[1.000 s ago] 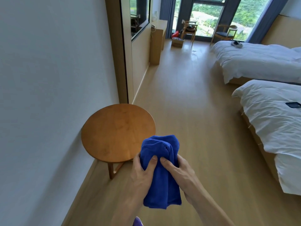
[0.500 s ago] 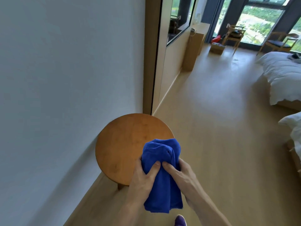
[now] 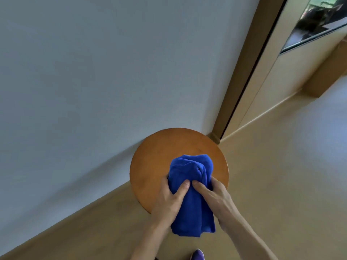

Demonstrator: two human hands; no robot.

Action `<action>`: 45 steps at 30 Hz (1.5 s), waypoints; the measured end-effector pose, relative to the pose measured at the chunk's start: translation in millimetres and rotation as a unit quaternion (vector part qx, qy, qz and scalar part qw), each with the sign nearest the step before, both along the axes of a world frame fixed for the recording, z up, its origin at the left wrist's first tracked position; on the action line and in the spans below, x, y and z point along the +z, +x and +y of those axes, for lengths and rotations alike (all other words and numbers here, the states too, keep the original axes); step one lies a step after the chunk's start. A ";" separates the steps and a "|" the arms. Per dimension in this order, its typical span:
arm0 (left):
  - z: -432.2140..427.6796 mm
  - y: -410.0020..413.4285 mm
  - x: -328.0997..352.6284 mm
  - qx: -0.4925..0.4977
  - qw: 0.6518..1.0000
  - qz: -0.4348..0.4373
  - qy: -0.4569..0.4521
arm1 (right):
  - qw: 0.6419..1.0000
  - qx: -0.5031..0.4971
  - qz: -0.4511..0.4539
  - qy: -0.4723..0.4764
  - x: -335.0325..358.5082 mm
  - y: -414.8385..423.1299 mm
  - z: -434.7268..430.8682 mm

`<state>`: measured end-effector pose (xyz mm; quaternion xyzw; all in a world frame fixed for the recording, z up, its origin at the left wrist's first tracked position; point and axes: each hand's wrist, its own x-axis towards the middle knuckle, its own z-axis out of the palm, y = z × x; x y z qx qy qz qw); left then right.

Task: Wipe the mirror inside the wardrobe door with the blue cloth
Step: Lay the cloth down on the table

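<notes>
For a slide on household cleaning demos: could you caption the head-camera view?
The left hand and right hand grip a bunched blue cloth above a round wooden table by the wall.

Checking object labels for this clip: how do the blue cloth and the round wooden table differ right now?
The blue cloth is soft and bunched; the round wooden table is flat and rigid. The cloth is gripped by the left hand and right hand; the table stands on the floor beside the wall. Both are plain and single-coloured.

Wood floor [image 3: 281, 184], round table [image 3: 155, 156] on it — beside wall [image 3: 93, 91]
</notes>
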<state>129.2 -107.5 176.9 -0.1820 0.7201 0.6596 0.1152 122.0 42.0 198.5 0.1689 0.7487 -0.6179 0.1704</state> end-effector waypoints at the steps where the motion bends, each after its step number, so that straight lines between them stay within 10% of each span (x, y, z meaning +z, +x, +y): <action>1: 3.1 -1.2 -1.2 0.016 1.000 -0.004 -0.005 | 1.000 0.020 -0.001 0.004 -1.0 -6.4 3.0; 29: -41.7 -124.9 -132.6 0.053 0.989 -0.124 0.058 | 0.984 0.104 -0.145 0.016 -127.6 -170.4 -31.7; 45: 48.7 -192.4 -252.3 0.246 0.940 -0.208 0.109 | 0.954 0.211 -0.208 0.039 -274.8 -271.3 32.0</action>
